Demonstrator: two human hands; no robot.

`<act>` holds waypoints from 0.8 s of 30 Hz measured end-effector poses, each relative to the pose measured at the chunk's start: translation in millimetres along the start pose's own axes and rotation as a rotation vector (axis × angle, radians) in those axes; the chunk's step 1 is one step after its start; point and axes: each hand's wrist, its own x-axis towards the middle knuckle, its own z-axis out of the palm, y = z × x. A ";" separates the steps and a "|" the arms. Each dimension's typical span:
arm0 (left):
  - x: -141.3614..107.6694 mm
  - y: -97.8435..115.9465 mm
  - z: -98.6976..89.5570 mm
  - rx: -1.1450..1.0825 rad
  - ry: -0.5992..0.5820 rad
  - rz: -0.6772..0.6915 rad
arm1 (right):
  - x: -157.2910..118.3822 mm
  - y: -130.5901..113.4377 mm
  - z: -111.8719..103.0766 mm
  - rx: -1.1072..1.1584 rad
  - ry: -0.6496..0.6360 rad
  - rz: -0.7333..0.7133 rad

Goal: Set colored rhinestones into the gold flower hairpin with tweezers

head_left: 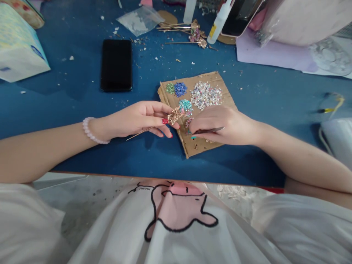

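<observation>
Between the thumb and fingers of my left hand (140, 119) is a gold hairpin (173, 116), its ornate head over the left edge of a cardboard piece (189, 148) and its thin stem pointing down-left. My right hand (228, 124) is closed around metal tweezers (211, 130), low over the cardboard; whether the tips pinch anything is too small to tell. Small rhinestones lie in piles on the cardboard: clear ones (206, 94), blue ones (180, 89), green ones (170, 88) and turquoise ones (185, 105). Some pink ones (188, 122) sit near the tweezers, partly hidden by my right hand.
A black phone (116, 65) lies left of the cardboard. Behind are more gold hairpins (181, 43), a plastic bag (140, 20), a glue bottle (219, 22) and another phone (240, 16). A tissue box (22, 47) stands far left. Scraps dot the blue table (77, 99).
</observation>
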 end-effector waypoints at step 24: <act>0.3 0.5 1.2 -0.004 -0.013 -0.002 | -0.3 0.3 -5.2 0.043 -0.013 0.082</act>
